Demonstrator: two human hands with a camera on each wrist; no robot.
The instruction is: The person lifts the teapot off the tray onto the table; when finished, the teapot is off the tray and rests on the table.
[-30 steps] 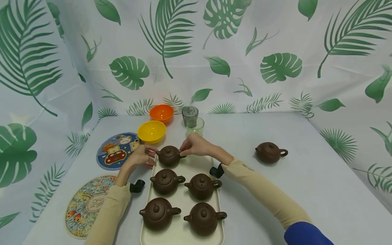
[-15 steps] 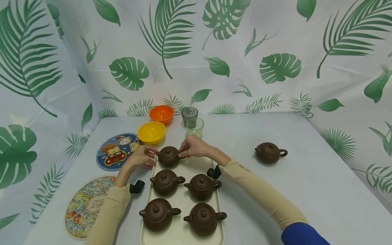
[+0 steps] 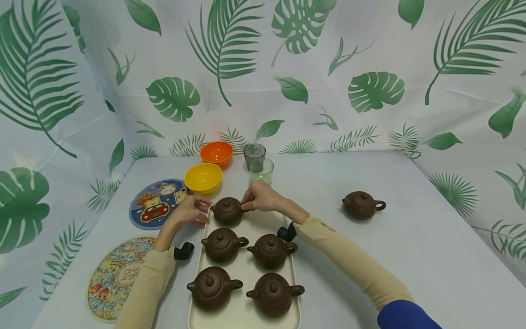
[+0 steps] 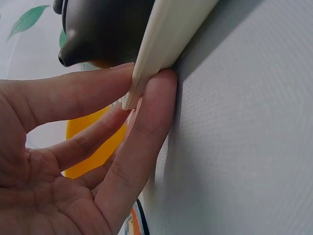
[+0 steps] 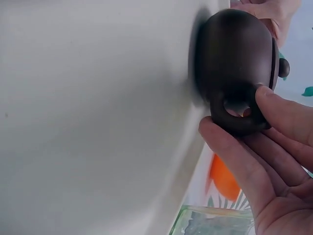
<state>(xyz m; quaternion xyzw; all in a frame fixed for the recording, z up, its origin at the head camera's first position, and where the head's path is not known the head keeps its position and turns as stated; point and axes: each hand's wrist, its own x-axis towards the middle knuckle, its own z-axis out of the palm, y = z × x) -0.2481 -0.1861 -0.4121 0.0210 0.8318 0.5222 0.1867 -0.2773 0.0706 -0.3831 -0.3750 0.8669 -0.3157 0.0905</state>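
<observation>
My left hand (image 3: 190, 211) pinches the far left edge of a cream tray (image 3: 264, 222), the thumb against the rim and fingers at its underside, as the left wrist view shows. With thumb and fingers, my right hand (image 3: 264, 196) pinches the handle of a small dark brown teapot (image 3: 227, 212) at the tray's far left corner. That teapot stands upright, spout towards my left hand, and looks set down on the tray. Nearer me on the tray are several more brown teapots, among them one in the middle left (image 3: 222, 245) and one in the middle right (image 3: 270, 251).
Another brown teapot (image 3: 360, 205) stands on the white table to the right. Beyond the tray are a yellow bowl (image 3: 203, 178), an orange bowl (image 3: 217, 153), a grey glass (image 3: 254, 156) and a greenish glass (image 3: 263, 171). Two round mats, one blue (image 3: 154, 210) and one patterned (image 3: 111, 278), lie left.
The small teapot at the far corner has shifted slightly right, with my right hand on its handle. My left hand has stayed at the tray's edge.
</observation>
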